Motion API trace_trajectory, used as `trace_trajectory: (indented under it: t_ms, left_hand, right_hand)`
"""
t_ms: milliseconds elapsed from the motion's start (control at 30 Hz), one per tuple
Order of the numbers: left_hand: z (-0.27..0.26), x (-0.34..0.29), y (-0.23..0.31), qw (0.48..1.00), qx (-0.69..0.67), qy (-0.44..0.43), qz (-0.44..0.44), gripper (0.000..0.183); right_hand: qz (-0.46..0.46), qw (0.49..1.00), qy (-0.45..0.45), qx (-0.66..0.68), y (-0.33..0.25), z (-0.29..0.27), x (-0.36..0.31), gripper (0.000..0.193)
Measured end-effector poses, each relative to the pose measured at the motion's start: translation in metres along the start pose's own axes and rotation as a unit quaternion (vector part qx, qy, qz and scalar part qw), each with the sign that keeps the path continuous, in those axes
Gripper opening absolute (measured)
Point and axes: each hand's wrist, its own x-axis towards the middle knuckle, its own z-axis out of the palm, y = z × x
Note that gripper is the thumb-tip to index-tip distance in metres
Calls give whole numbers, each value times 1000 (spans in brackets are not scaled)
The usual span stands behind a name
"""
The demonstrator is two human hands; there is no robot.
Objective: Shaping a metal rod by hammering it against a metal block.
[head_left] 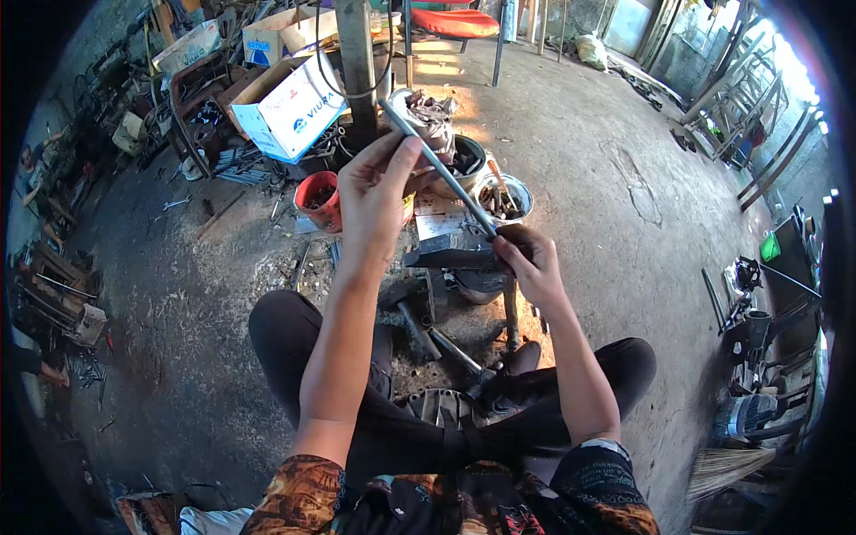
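A slim grey metal rod [450,178] is held up slantwise in front of me, its far end to the upper left. My left hand [373,183] pinches it near that end between thumb and fingers. Thumb and fingers of my right hand [532,265] close on the near, lower-right end, which they partly hide. Below the rod sits a dark anvil-like metal block [441,257], close to my right hand. A hammer [456,350] lies on the floor between my legs, its head near my foot.
Beyond the block stand a red bucket [318,201], a white bucket [505,197] of metal pieces and a post [357,67]. An open carton [290,116] is at the back left, a red chair [455,24] farther off. Another person's hand [55,374] shows at the far left.
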Motion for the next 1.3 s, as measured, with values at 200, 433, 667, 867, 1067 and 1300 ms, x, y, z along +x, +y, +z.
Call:
trace_trajectory:
  t_ms: [200,433,667,867,1067,1300]
  left_hand:
    - [13,-12,-11,996,59,-55,41,16]
    - [22,-16,-6,961,-221,-148,-71,69]
    - [29,-21,6,911,-362,-163,-116,99]
    - [31,-29,11,867,-430,-229,-107,105]
    - [30,-29,13,856,-429,-267,-108,104]
    - [34,-31,17,873,-412,-222,-135,102]
  right_hand:
    - [-113,993,27,34,-17,24,-13,35]
    - [-93,983,77,140,-32,33,-27,21]
    - [-109,969,48,218,-42,35,-38,26]
    - [-72,983,34,167,-47,38,-43,25]
    - [-80,984,16,162,-45,36,-43,25]
    - [-112,988,26,100,-39,37,-41,26]
